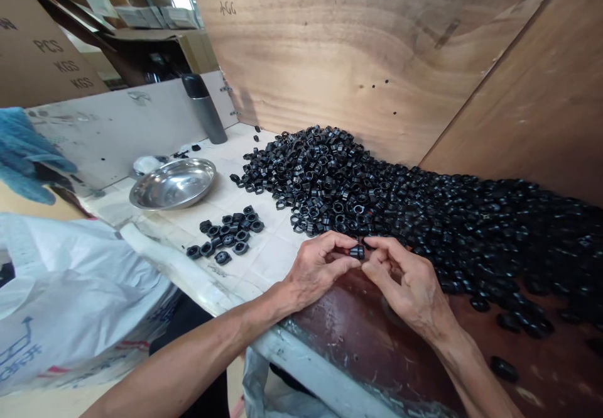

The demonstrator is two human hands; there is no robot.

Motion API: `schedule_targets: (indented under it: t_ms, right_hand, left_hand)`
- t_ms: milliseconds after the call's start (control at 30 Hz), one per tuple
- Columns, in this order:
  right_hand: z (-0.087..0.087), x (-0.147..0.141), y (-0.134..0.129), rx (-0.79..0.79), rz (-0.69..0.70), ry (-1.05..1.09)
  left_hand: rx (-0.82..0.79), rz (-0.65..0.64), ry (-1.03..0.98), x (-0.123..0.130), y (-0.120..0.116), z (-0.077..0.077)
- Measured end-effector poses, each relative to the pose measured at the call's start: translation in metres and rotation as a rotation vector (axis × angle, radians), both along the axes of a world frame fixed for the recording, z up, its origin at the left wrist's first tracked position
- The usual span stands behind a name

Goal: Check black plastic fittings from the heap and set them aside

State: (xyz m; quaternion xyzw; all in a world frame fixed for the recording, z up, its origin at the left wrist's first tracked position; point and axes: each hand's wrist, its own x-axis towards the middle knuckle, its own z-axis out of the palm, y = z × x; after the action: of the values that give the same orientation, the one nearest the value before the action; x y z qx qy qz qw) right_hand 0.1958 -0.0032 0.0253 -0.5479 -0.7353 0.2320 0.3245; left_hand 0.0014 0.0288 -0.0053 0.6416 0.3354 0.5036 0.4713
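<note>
Between the fingertips of my left hand (320, 268) is a small black part (357, 252), pinched by thumb and forefinger. My right hand (409, 280) meets it from the other side, its thumb and forefinger closed at the part's right end; a dark bit shows at those fingertips, too small to name. Both hands are over a dark red-brown surface (362, 342). Just behind them spreads a large pile of black rings (325, 166), which runs into a heap of darker black pieces (494, 229) on the right. A small group of black round parts (228, 239) lies left of my hands.
A steel bowl (173, 184) and a grey bottle (205, 109) stand at the back left. Wooden boards (330, 53) wall the back and right. A white sack (70, 298) and a blue glove (28, 148) are at the left, below cardboard boxes (42, 34).
</note>
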Motion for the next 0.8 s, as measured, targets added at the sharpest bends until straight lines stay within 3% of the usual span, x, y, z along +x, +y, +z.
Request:
schedule_targets:
  t_ms: [167, 467, 700, 800]
  right_hand:
    - [-0.001, -0.001, 0.001, 0.025, 0.044, -0.022]
    - [-0.007, -0.002, 0.002, 0.022, -0.009, 0.092]
    - [-0.013, -0.018, 0.001, -0.227, -0.093, 0.313]
    - [-0.013, -0.019, 0.002, -0.365, -0.04, 0.294]
  left_hand:
    - [0.006, 0.01, 0.034, -0.001, 0.001, -0.001]
    - [0.067, -0.025, 0.07, -0.002, 0.001, 0.0]
    - [0.422, 0.01, 0.256, -0.002, 0.004, -0.015]
    - [0.477, -0.004, 0.369, -0.012, 0.0, -0.01]
